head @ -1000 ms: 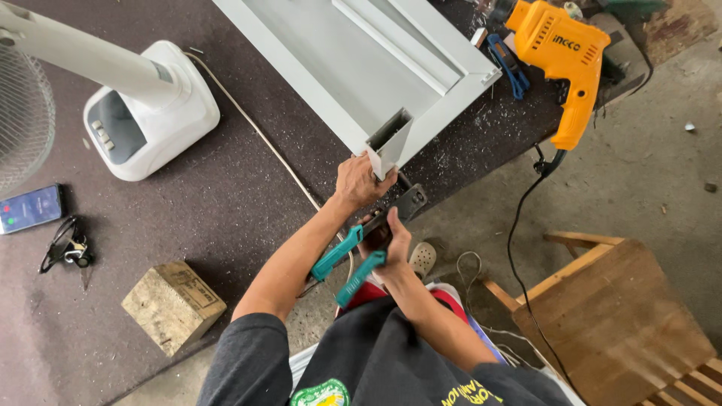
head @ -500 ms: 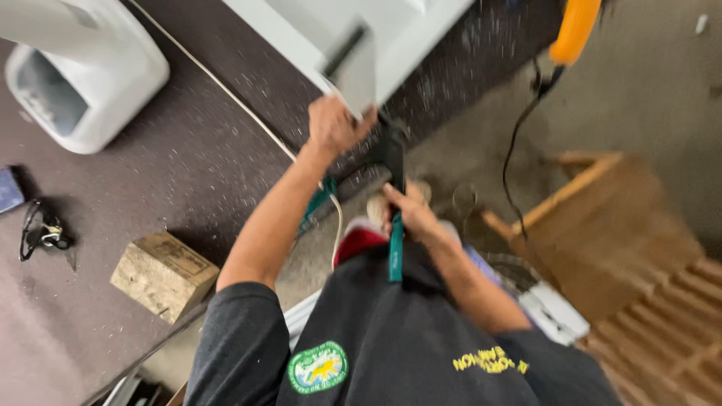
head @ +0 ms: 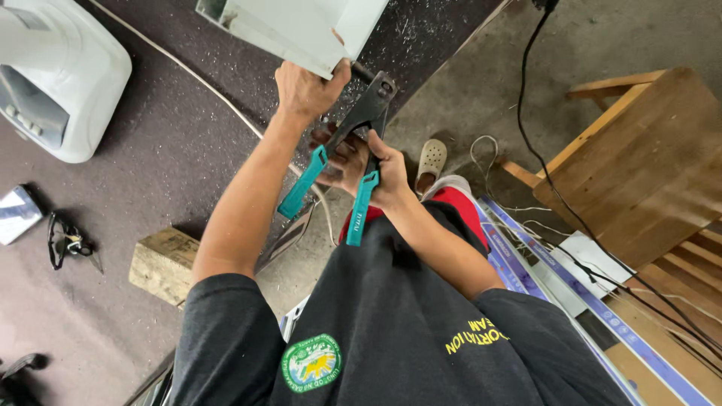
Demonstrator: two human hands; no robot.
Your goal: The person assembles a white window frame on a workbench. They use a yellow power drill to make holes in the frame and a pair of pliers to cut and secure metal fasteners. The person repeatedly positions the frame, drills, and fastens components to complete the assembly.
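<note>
The left hand (head: 304,90) is clenched on the near corner of a pale grey sheet-metal panel (head: 293,26), fingers curled over its edge and thumb pressed against its underside. The right hand (head: 368,162) is wrapped around a hand riveter (head: 350,139), a black metal tool with two long levers capped in teal plastic grips; the palm closes on the right lever while the fingers reach across toward the left one, so the levers stand partly spread. The tool's black head sits just beside the left thumb, at the panel's corner, at the near edge of the table (head: 173,135).

Whether the tool's nose touches the panel cannot be told, because the hand and the head cover that spot. The panel is cut off by the top of the frame, and only part of its folded edge shows.

The table has a dark, rough, speckled top, dusted with pale metal shavings near the panel. On its far left stands a glossy white plastic fan base (head: 53,83), rounded at the corners, cut off by the frame. A thin pale cord (head: 210,94) runs across the table. A rough wooden block (head: 162,263) lies at the near left, with a black clip-like object (head: 64,240) beside it that is hard to make out. To the right, on the concrete floor, stands a slatted wooden chair (head: 639,158), crossed by a black cable (head: 541,150).
</note>
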